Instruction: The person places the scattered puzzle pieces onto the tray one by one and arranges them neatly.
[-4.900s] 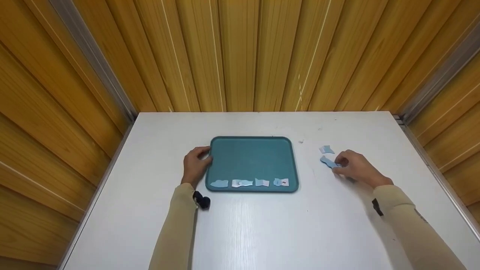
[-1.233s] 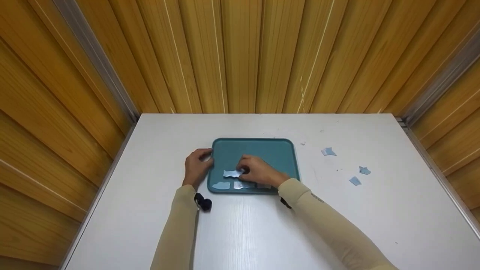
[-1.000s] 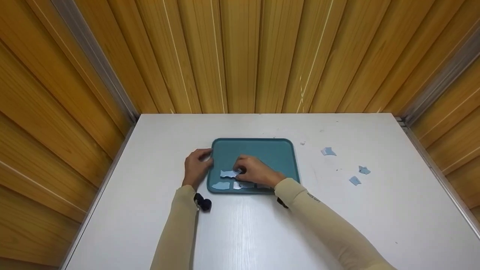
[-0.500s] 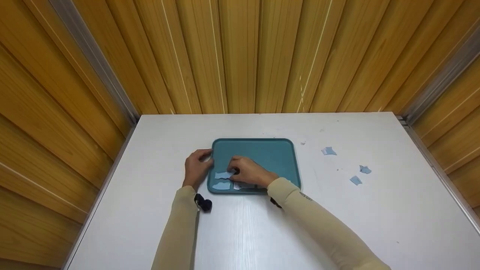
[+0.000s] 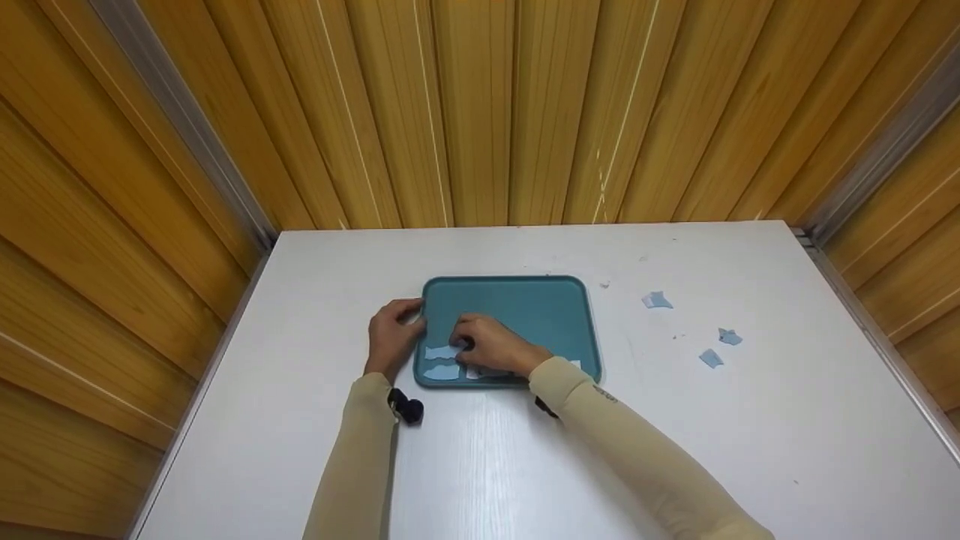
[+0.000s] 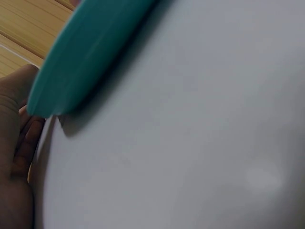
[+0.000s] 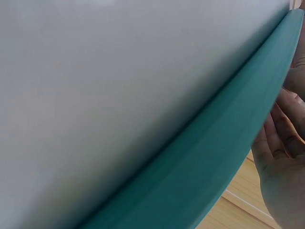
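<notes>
A teal tray (image 5: 525,300) lies on the white table. My left hand (image 5: 390,335) rests at its left edge, thumb and index fingertip against the rim. Over the tray's lower left, my right hand (image 5: 491,345) pinches the right end of a torn strip of light-blue paper (image 5: 440,352). That strip lies just above another torn blue piece (image 5: 441,372), their ragged edges close together. More torn pieces of the bottom row are partly hidden beneath the right hand and sleeve. Both wrist views show mostly the tray's side and the table.
To the right of the tray, three torn blue paper pieces lie on the table: one farther back (image 5: 657,300), one to the right (image 5: 729,336) and one nearer (image 5: 711,358). Tiny scraps lie about. Wood-look panel walls (image 5: 480,112) stand behind and at both sides.
My right hand picked up the strip at the table's right, brought it over the tray, then slid it left and slightly down beside the bottom-left piece. My left hand stayed at the tray's edge.
</notes>
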Available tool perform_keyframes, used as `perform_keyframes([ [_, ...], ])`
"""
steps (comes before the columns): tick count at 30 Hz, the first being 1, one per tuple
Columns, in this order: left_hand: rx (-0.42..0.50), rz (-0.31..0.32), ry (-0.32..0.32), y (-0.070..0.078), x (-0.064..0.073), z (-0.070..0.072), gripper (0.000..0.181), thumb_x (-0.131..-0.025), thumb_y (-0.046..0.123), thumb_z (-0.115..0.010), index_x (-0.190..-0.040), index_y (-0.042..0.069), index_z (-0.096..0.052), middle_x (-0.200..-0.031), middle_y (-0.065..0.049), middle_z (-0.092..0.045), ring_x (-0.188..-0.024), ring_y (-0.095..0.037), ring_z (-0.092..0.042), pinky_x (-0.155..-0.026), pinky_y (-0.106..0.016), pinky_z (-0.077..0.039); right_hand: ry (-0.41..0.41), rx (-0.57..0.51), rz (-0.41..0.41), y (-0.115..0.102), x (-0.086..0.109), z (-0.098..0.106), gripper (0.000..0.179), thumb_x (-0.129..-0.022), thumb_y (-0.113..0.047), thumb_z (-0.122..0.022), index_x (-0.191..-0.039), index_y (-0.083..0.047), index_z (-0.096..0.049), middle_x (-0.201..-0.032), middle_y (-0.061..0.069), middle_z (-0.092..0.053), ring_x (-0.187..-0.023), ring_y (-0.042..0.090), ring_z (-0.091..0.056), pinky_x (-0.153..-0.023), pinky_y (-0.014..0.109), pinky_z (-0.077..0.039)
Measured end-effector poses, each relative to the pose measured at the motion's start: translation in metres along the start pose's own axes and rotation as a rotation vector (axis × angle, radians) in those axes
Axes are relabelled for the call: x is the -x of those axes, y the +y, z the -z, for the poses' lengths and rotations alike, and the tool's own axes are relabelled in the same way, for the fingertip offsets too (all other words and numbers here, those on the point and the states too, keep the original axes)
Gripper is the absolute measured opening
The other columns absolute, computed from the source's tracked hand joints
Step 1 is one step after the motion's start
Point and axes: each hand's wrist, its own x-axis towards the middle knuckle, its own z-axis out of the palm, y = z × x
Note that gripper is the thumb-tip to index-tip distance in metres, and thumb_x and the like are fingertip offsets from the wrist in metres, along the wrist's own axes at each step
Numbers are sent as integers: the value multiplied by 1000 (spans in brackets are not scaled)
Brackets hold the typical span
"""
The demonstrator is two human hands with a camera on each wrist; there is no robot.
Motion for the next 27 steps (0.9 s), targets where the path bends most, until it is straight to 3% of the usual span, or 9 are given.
perform_keyframes([
  [9, -4, -25, 6, 0, 1, 1, 34, -91, 6, -80, -125, 9, -78, -125, -4, -73, -124, -24, -64, -110, -38, -50, 19, -36, 74, 3, 1, 2, 19, -92, -4, -83, -109, 1, -78, -110, 13, -70, -100, 26, -66, -89, 37, -59],
  [19, -23, -27, 5, 0, 0, 0, 34, -91, 7, -81, -125, 9, -78, -126, -4, -73, -124, -25, -64, -111, -40, -49, 9, -83, 28, 5, 5, 5, 28, -94, -6, -81, -120, 2, -76, -116, 14, -69, -107, 26, -67, -94, 39, -58],
  [27, -1, 27, 0, 0, 1, 1, 34, -93, 10, -81, -127, 12, -78, -127, 0, -72, -126, -21, -61, -113, -40, -48, 17, -107, -52, 9, 8, 14, 35, -94, -9, -82, -126, 2, -74, -118, 11, -69, -110, 24, -66, -99, 40, -57],
])
